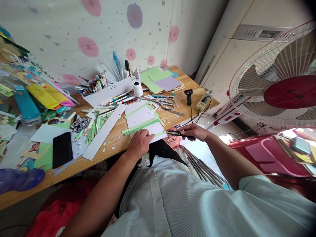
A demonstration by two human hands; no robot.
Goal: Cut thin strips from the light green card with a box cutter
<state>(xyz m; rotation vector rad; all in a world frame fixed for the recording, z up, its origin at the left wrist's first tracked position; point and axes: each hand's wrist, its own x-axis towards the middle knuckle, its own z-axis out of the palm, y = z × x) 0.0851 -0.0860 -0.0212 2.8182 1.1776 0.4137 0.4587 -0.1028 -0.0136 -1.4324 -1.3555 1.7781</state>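
Paper [143, 118] lies under left hand [139, 143], knife [178, 133] in right hand [195, 131].

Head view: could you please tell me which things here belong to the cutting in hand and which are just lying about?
In hand:
left hand pressing the pale paper sheet
green strips on that sheet
right hand gripping the craft knife

Lying about:
scissors
thread spool
black phone
marker pens
glue gun
fan
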